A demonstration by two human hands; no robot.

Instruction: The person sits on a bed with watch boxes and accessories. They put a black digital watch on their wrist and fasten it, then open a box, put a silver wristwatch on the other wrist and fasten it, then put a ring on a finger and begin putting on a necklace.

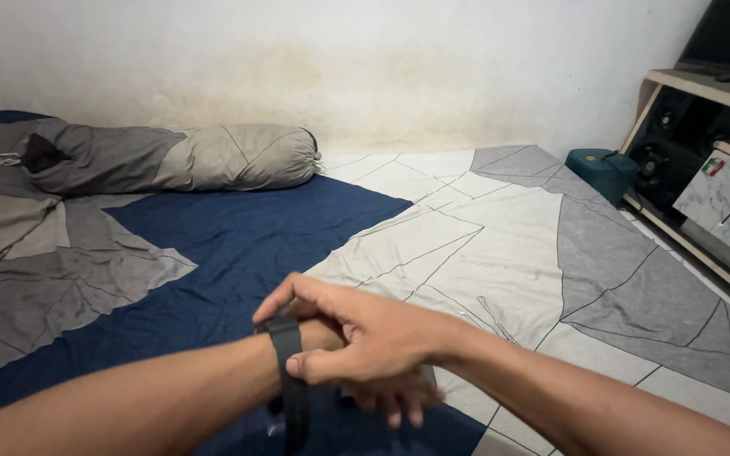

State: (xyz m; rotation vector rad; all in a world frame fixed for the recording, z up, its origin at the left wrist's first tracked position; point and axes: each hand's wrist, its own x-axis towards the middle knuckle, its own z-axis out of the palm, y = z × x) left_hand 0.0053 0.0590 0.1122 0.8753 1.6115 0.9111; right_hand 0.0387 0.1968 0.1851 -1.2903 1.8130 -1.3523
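My left forearm reaches in from the lower left with a black strap (287, 338) wrapped around its wrist; the strap's loose end hangs down below the wrist. My right hand (365, 338) comes from the lower right and lies over the left wrist, thumb and forefinger pinching the strap. Most of my left hand (403, 407) is hidden under the right one. Only its fingertips show, loose and pointing down, with nothing in them. Both hands hover low over the bed sheet (238, 236).
The sheet has dark blue, grey and white patches. A grey bolster pillow (213, 156) lies at the back left along the wall. A small teal box (601, 169) sits at the bed's far right corner, beside a low shelf unit (703, 152) holding dark equipment.
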